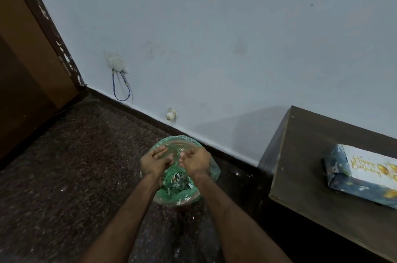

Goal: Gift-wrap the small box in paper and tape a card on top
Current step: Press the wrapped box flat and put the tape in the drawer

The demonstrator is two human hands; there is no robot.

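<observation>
At the far left stands a brown wooden door (25, 65), its dark frame chipped along the edge. Beside it, on the pale blue wall (225, 32), a white socket plate (116, 62) carries a blue cable (121, 93) that hangs in a loop. Further right, just above the dark skirting, sits a small white knob-like fitting (171, 114). The floor (71, 155) is dark and speckled.

Near the middle, a round bin (179, 200) lined with a green plastic bag stands on the floor close to the wall. Paper scraps (178, 183) lie inside it. Both hands are held over the bin's mouth, close together. The left hand (155, 161) is open, palm turned up and inward, fingers straight. The right hand (196, 161) has its fingers curled toward the left hand; I cannot tell whether they pinch anything.

To the right, well apart from the hands, is a dark wooden tabletop (311, 176). The small box (354, 186) lies on it, wrapped in blue patterned paper, partly cut off by the picture's right edge. A white card (369, 163) with gold "Happy Birthday" lettering lies flat on the box's top face.
</observation>
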